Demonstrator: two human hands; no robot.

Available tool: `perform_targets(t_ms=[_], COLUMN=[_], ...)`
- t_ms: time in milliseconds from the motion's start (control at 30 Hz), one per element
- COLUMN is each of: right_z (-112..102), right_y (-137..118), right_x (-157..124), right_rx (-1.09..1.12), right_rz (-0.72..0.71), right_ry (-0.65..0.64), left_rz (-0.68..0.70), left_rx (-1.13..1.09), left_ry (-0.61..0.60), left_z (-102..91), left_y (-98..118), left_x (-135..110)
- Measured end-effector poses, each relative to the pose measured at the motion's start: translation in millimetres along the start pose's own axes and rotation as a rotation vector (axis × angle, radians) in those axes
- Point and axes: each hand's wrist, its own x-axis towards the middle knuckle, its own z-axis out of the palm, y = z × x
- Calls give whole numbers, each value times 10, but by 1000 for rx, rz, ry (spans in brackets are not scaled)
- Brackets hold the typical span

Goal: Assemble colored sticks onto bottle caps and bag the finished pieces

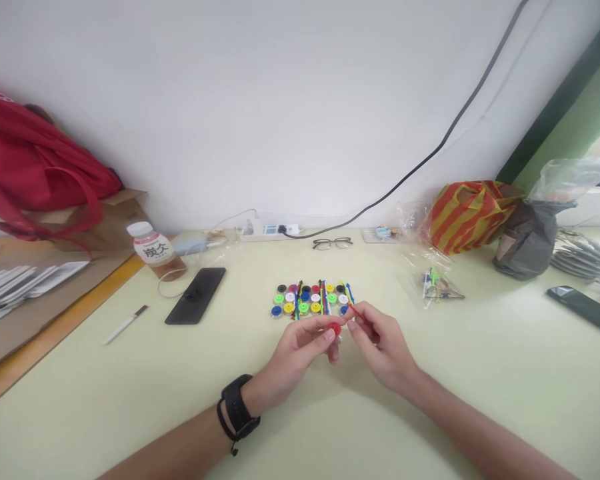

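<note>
Between the thumb and fingers of my left hand [300, 350] is a small red disc [335, 329] with a see-through underside. My right hand [383, 340] pinches a thin red plastic stick [357, 312] close beside it; the fingertips of both hands nearly meet. Just beyond them, several small round pieces [305, 307] with blue, green, yellow, white, red and black tops stand in rows. Thin coloured plastic sticks [323, 297] lie in bundles between those rows. My right fingers partly hide the nearest right-hand pieces.
Left of my hands lie a black phone [196, 297] and a white pen-like stick [125, 325], with a drink bottle [156, 250] behind. Glasses [333, 243] rest near the wall by a power strip [270, 230]. Rightward are a small plastic packet [440, 287], a striped bag [467, 217] and another phone [587, 310].
</note>
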Motion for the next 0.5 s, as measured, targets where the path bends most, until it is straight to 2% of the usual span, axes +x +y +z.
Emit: perform_targets(t_ms=[200, 400, 500], right_z=[-13, -101, -134], right_y=[43, 129, 168], right_x=[9, 61, 87], right_rx=[-223, -555, -663], right_rz=[-116, -434, -518], right_ry=[68, 28, 23], left_rz=[11, 3, -1], left_rx=[51, 110, 134], left_ry=[-16, -8, -14], left_z=[-3, -39, -61], left_y=[6, 41, 42], left_x=[4, 29, 44])
